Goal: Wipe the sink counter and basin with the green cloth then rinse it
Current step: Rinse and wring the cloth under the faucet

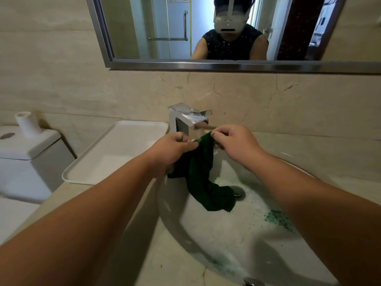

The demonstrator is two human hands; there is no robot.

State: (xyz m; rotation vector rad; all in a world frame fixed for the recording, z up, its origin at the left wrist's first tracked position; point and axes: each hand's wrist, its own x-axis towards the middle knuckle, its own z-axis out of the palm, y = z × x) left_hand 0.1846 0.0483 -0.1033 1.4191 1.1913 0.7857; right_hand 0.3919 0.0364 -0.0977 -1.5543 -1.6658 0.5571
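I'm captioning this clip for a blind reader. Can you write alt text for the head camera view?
Two bare hands, left hand and right hand, pinch the top edge of a green cloth under a chrome faucet; its lower end trails into the white basin by the drain. Green flecks speckle the basin; a white tray sits left.
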